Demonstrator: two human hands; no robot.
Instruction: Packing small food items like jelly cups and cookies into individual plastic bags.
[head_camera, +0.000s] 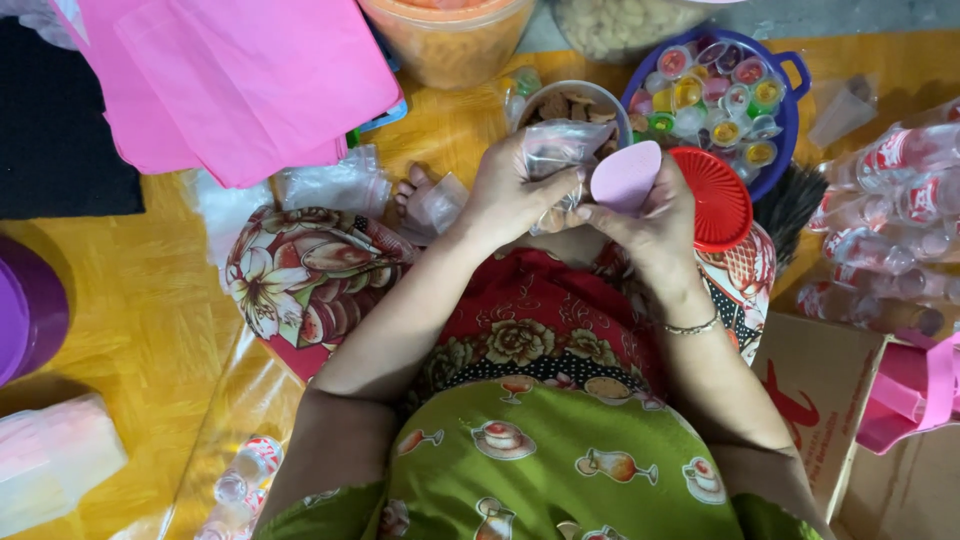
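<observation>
i am watching the left hand (510, 190) pinching a small clear plastic bag (560, 150) open over the lap, fingers clamped on its rim. the right hand (650, 215) is gripping a pink scoop (626, 176) (tilted toward the bag), just beside a red lid (722, 198).

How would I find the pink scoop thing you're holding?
Start at the blue basin of little jelly cups, then the red lid beside it. Left of that, the right hand holds a pink scoop: flat, plain pink, unlike the crinkly clear bag.
</observation>
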